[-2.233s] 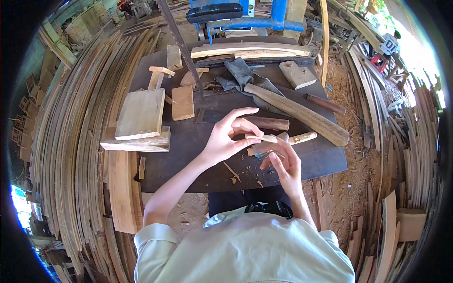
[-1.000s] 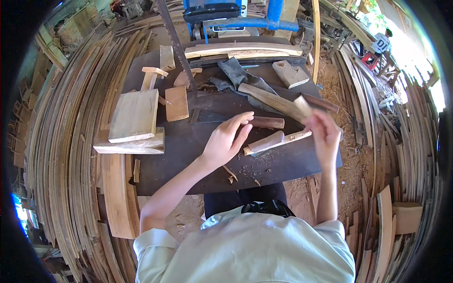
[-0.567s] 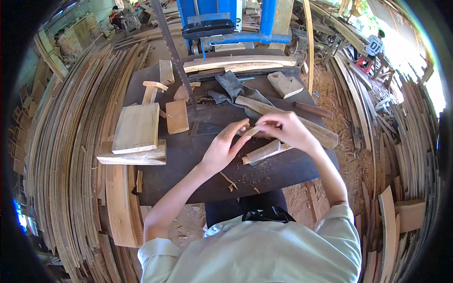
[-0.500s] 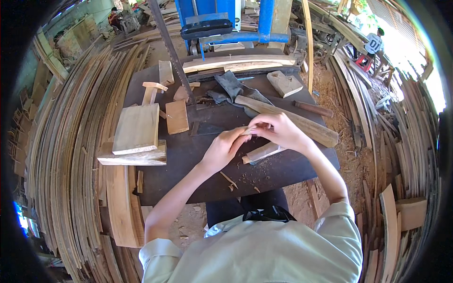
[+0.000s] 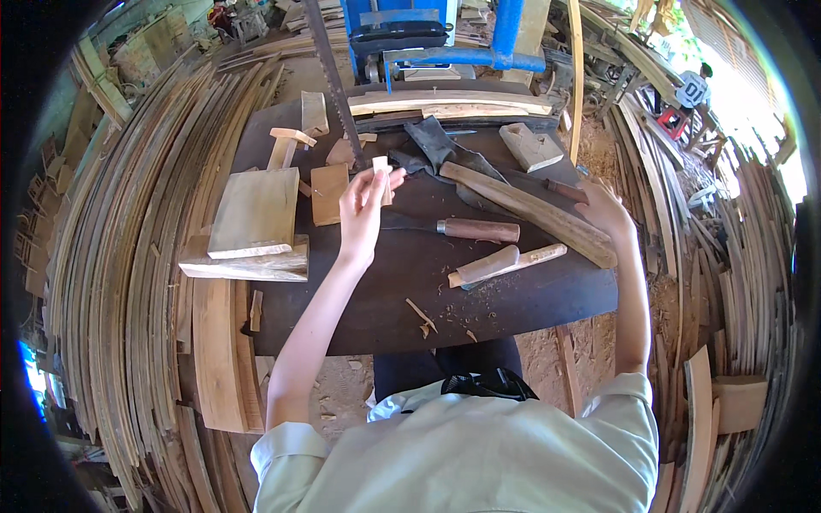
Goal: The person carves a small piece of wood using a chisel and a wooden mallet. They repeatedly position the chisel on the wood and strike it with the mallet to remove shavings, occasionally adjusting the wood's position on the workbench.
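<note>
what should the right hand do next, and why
Probably close on the long wooden piece: the right hand lies at its far end, seemingly touching it without a grip, while the left hand already holds up a small wood block.

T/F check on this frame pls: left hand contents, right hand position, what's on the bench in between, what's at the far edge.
1. The left hand holds a small pale wood piece lifted above the dark bench. True.
2. The right hand grips the wooden-handled chisel. False: the chisel lies on the bench between the hands, and the right hand is at the end of the long wooden stick near the bench's right edge.
3. A flat square board lies on the bench to the left of the left hand. True.
4. Both hands are together on one piece. False: they are wide apart.
5. A blue machine stands at the far edge of the bench. True.
</note>
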A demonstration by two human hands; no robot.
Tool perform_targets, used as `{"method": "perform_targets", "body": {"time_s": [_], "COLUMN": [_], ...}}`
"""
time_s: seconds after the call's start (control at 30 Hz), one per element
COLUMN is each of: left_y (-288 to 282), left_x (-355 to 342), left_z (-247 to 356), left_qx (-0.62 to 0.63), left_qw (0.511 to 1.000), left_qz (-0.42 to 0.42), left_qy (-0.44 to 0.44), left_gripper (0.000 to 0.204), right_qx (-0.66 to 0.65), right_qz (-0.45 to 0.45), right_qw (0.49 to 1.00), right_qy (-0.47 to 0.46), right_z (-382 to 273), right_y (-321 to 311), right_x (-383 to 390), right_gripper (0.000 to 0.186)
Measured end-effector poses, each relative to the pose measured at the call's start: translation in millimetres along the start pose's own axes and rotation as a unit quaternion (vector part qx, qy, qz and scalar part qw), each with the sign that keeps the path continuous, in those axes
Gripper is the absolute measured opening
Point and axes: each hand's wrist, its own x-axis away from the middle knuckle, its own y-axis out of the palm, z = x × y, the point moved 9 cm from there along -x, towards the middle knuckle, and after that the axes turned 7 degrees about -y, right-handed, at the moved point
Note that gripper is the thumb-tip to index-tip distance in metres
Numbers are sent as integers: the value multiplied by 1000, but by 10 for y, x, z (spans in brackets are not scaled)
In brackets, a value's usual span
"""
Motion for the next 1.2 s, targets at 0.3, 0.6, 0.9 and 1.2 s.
{"method": "perform_targets", "body": {"time_s": [0.3,0.6,0.9,1.2], "left_y": [-246,-281,-285,-172], "left_x": [-151,-140,-54,-116], "left_z": [12,205,349,212], "left_qx": [-96,-262,-323,-350], "left_qw": [993,944,917,920], "left_qz": [43,83,107,41], "left_qy": [59,181,210,170], "left_gripper": [34,15,11,13], "right_qx": [-275,-148,-269,-230], "right_qz": [-76,-183,-94,5], "right_qw": [899,897,884,871], "right_qy": [-333,-375,-371,-433], "right_z": [-1667,-2035,-2112,-2221], "right_y": [38,492,-389,-1132], "right_x": [70,-101,122,360], "right_gripper": [26,34,30,17]}}
